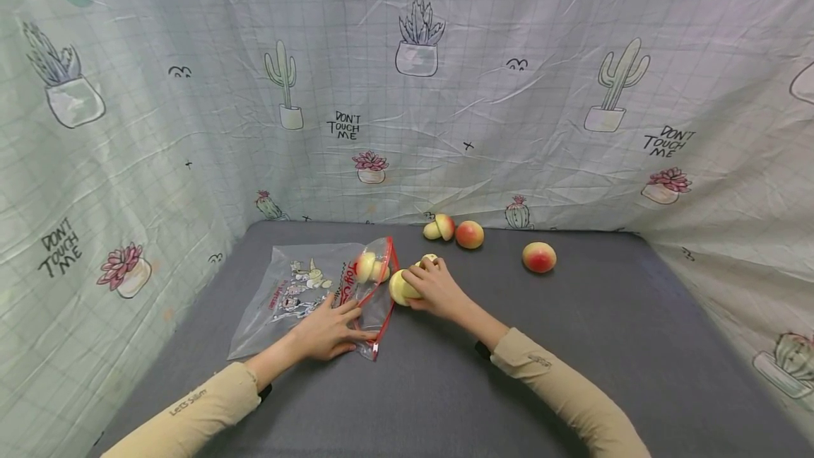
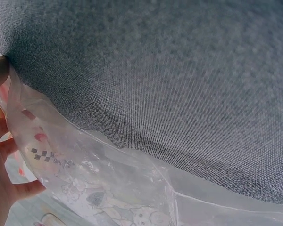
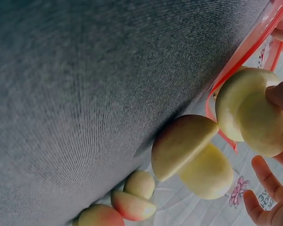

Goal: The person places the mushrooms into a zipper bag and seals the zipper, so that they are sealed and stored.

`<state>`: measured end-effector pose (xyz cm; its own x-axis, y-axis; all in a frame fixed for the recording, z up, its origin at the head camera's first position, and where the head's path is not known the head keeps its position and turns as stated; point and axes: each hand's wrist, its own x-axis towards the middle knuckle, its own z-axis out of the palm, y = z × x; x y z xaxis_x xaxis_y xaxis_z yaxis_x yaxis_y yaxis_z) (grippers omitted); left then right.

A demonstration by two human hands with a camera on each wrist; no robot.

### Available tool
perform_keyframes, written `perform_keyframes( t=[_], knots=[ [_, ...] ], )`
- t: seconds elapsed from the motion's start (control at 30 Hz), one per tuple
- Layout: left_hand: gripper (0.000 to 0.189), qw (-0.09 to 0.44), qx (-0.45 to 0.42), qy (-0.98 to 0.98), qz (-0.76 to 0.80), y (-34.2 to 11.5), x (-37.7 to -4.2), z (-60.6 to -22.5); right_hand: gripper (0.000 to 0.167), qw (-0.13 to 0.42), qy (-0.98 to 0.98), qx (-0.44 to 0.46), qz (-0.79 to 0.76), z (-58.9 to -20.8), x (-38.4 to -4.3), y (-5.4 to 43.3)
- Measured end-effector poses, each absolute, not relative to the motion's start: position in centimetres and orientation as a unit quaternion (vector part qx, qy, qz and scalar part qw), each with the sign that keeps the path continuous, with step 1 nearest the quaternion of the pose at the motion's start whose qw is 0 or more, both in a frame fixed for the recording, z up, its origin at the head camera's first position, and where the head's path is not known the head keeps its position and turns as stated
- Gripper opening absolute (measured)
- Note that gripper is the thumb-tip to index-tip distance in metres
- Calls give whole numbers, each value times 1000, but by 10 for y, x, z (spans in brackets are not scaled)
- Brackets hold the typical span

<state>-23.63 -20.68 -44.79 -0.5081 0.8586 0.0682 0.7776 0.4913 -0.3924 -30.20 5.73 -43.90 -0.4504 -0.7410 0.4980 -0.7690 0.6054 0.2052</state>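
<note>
My right hand (image 1: pixel 435 290) grips a pale yellow toy mushroom (image 3: pixel 252 110) at the mouth of a clear plastic bag (image 1: pixel 286 295) with a red zip edge. Thumb on top, it holds the mushroom tilted; the right wrist view shows other fingers spread. Just behind, a second toy mushroom (image 3: pixel 193 155) lies on its side, partly hidden by the hand in the head view. Inside the bag, near its mouth, lies another yellow mushroom (image 1: pixel 371 267). My left hand (image 1: pixel 327 331) rests on the bag's near side, fingers spread and fairly straight, touching the plastic by the zip.
At the back of the grey table (image 1: pixel 458 387) lies a mushroom with a reddish cap (image 1: pixel 440 227), beside a red-and-yellow rounded piece (image 1: pixel 469 235). Farther right is a similar rounded piece (image 1: pixel 539 257). A printed cloth (image 1: pixel 470 97) hangs behind and at both sides.
</note>
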Motion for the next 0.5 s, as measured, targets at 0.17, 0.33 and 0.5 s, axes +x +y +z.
perform_keyframes(
  t=[0.17, 0.33, 0.5],
  knots=[
    [40, 125, -476, -856, 157, -207, -235, -448, 35, 277, -850, 446, 30, -440, -304, 54],
    [41, 128, -474, -856, 163, -207, -235, -448, 36, 270, -850, 451, 41, -439, -304, 51],
    [41, 130, -470, -857, 168, -207, -234, -447, 37, 280, -843, 458, 35, -441, -305, 48]
  ],
)
